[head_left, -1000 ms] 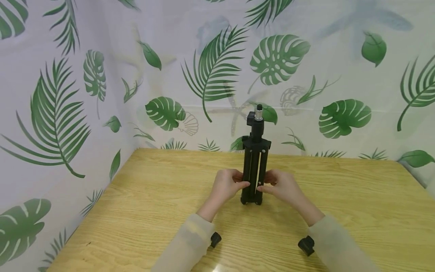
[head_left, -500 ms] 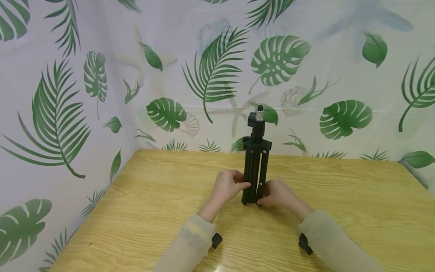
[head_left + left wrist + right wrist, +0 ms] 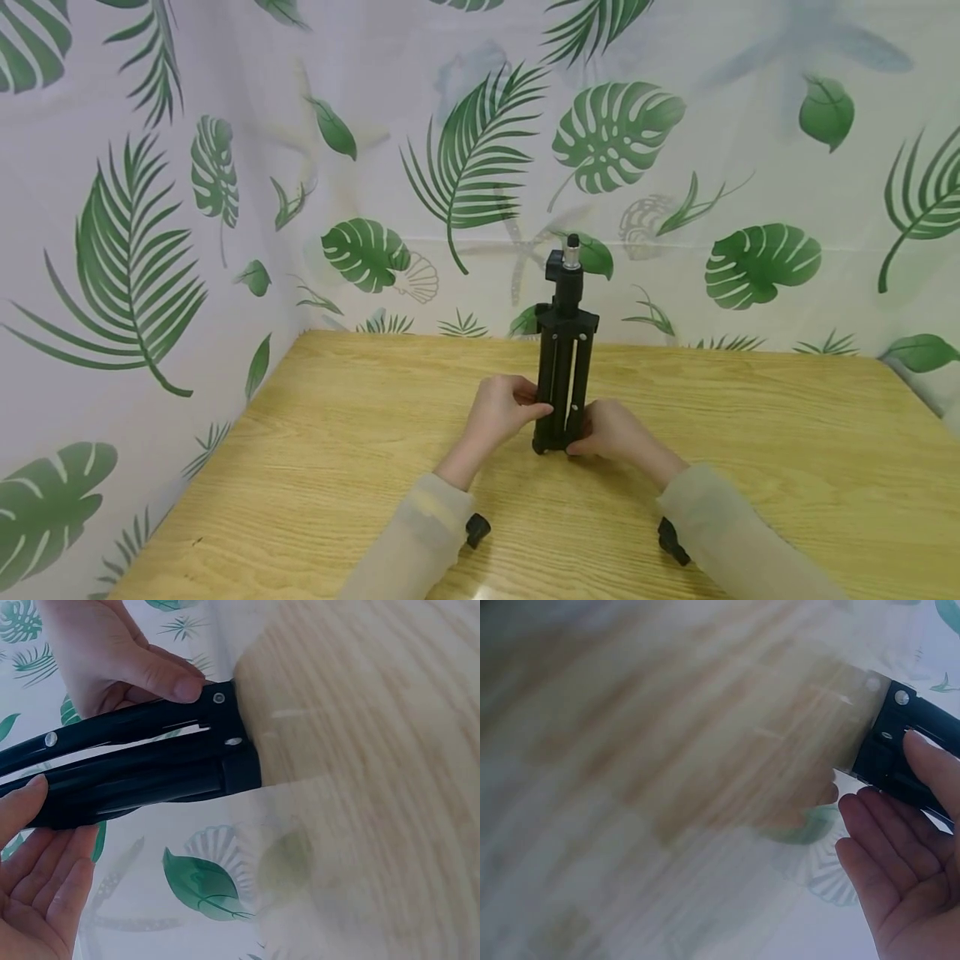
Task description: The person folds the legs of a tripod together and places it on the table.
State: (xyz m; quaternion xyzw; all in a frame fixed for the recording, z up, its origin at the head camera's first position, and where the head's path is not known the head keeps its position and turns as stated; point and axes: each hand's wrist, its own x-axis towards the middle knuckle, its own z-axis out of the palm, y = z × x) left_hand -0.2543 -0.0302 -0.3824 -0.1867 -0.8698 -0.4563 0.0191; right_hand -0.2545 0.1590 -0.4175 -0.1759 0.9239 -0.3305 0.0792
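Note:
A folded black tripod stand [image 3: 567, 321] with a silver stud on top stands upright on the wooden table [image 3: 360, 417]. My left hand [image 3: 501, 412] pinches its legs from the left, a little below mid-height, thumb in front. Lower down on the right, my right hand [image 3: 615, 429] pinches the bottom of a leg near the foot. In the left wrist view, the left fingers [image 3: 64, 881] lie behind the legs, and the right thumb presses beside a rivet. The right wrist view has the right thumb on the stand's lower end [image 3: 889, 754], fingers behind it.
Two small black fittings lie on the table nearer me: one fitting [image 3: 477, 530] beside the left sleeve, the other fitting [image 3: 672, 542] partly covered by the right sleeve. A leaf-patterned cloth [image 3: 480, 167] hangs behind the table and along its left side.
My right hand has slid down the leg to the stand's foot. The left hand keeps its hold, and the stand stays upright in place.

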